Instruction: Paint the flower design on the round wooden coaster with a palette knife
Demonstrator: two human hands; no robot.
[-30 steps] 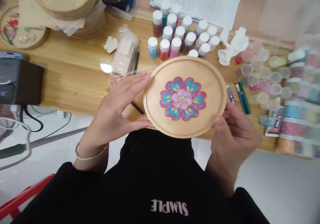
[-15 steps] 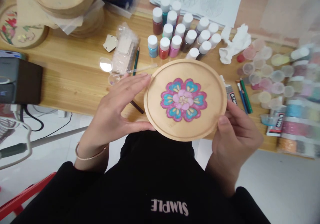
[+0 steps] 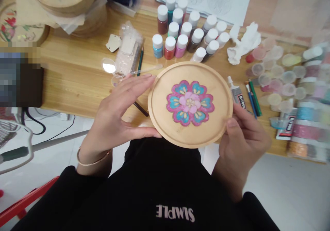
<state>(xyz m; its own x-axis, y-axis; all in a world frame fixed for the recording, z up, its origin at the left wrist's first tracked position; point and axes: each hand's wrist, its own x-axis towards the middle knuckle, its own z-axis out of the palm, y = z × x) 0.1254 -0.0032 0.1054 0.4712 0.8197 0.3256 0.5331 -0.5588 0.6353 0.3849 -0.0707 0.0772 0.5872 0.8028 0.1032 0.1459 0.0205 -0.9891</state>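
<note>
Pale wood: our round plate (image 3: pixel 219 97) sits between our hands, out over the table edge (image 3: pixel 72 111), a painted flower (image 3: pixel 190 104) at its centre. Our left hand (image 3: pixel 116 111) holds the rim at nine o'clock, fingers spread; our right hand (image 3: pixel 243 145) grips it at four o'clock, just beside the glue tube (image 3: pixel 236 95).

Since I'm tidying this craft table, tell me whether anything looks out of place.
One white-capped paint bottle at the front of the cluster leans over toward the wooden plate, unlike its upright neighbours. A crumpled white tissue lies beside them. No spill shows.
</note>
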